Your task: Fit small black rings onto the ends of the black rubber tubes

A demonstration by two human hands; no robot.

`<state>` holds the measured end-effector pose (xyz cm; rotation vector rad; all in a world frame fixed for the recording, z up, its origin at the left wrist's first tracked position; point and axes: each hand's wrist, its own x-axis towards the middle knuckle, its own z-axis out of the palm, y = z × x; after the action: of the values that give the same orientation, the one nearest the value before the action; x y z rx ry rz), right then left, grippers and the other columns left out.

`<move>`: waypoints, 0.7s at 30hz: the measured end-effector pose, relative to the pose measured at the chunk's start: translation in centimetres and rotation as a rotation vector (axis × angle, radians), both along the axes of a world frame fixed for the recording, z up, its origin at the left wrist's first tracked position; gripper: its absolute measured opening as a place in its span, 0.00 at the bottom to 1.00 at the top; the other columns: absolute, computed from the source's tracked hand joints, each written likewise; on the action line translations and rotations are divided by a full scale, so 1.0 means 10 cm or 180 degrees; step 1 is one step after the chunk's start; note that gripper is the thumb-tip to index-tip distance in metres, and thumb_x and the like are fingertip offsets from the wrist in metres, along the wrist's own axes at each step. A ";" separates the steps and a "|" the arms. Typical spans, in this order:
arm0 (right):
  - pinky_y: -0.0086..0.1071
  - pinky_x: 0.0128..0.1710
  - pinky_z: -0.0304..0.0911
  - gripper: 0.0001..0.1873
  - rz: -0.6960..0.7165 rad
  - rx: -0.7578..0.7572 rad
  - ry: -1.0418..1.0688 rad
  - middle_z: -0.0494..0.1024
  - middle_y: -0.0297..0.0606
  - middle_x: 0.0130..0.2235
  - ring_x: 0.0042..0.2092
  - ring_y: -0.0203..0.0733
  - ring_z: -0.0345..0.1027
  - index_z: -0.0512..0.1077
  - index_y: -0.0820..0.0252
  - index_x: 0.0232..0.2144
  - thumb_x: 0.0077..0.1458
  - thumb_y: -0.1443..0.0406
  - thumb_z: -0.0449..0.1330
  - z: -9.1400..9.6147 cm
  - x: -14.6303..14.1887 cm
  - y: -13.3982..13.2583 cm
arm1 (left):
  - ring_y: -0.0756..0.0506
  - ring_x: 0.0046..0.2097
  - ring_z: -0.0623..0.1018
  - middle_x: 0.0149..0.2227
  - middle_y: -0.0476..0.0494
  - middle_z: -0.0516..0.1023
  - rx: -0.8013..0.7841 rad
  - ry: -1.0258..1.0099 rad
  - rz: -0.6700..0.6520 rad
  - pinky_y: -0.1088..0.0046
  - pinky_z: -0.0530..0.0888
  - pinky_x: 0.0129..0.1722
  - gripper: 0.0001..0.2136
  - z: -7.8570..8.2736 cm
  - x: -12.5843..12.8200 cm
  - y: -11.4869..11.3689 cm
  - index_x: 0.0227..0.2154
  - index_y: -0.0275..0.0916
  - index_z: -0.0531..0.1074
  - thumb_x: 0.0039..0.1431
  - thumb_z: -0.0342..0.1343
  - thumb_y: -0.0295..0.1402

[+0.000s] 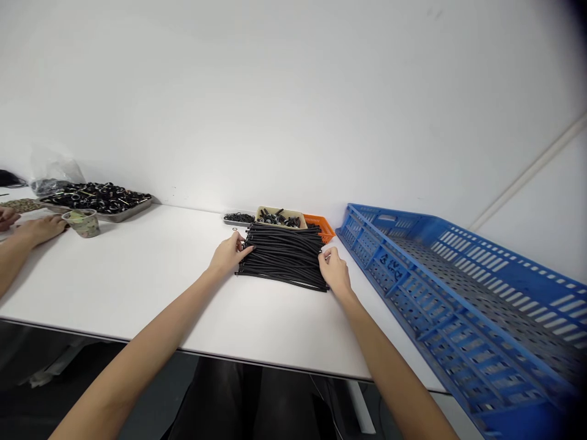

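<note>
A wide pile of thin black tubes (284, 253) lies side by side on the white table, with small fittings showing at their ends. At the left ends, my left hand (228, 252) has its thumb laid over the tubes and its fingers bent round the edge. My right hand (334, 269) is closed at the right ends, fingertips curled in against the tubes. How many tubes each hand grips is hidden. A small dark ring (235, 229) lies on the table just beyond my left hand.
Behind the pile stand a grey tray of black rings (239, 217), a cream tray of small parts (282, 218) and an orange basket (325, 227). A large blue crate (413, 269) fills the right. Leftward are a metal tray (123, 214), a plastic cup (82, 224) and a co-worker's hands (43, 229).
</note>
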<state>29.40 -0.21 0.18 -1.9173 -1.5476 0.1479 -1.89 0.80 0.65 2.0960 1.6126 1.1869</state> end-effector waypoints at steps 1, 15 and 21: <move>0.30 0.29 0.50 0.05 0.0006 0.0006 0.0000 0.69 0.32 0.25 0.29 0.43 0.65 0.64 0.55 0.37 0.61 0.62 0.51 0.00 0.00 0.00 | 0.46 0.30 0.71 0.27 0.51 0.70 0.0006 -0.0004 -0.0002 0.71 0.64 0.30 0.14 0.00 0.00 0.00 0.34 0.43 0.60 0.57 0.56 0.46; 0.31 0.30 0.52 0.06 -0.0043 -0.0043 -0.0004 0.71 0.33 0.26 0.30 0.45 0.67 0.65 0.55 0.38 0.62 0.61 0.50 0.01 -0.01 -0.01 | 0.47 0.28 0.71 0.25 0.52 0.69 0.0024 -0.0034 -0.0112 0.70 0.65 0.29 0.13 0.00 0.01 -0.01 0.33 0.43 0.61 0.58 0.54 0.46; 0.31 0.29 0.51 0.08 -0.0211 -0.0172 -0.0268 0.71 0.35 0.26 0.29 0.45 0.67 0.66 0.55 0.39 0.63 0.60 0.49 0.08 -0.03 -0.06 | 0.45 0.30 0.73 0.26 0.50 0.72 -0.0060 0.0158 0.0064 0.69 0.65 0.29 0.13 0.04 0.01 -0.03 0.37 0.43 0.64 0.58 0.53 0.47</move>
<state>29.07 -0.85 0.95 -2.0379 -1.5464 0.0819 -1.79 0.47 1.00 2.1185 1.6637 1.1298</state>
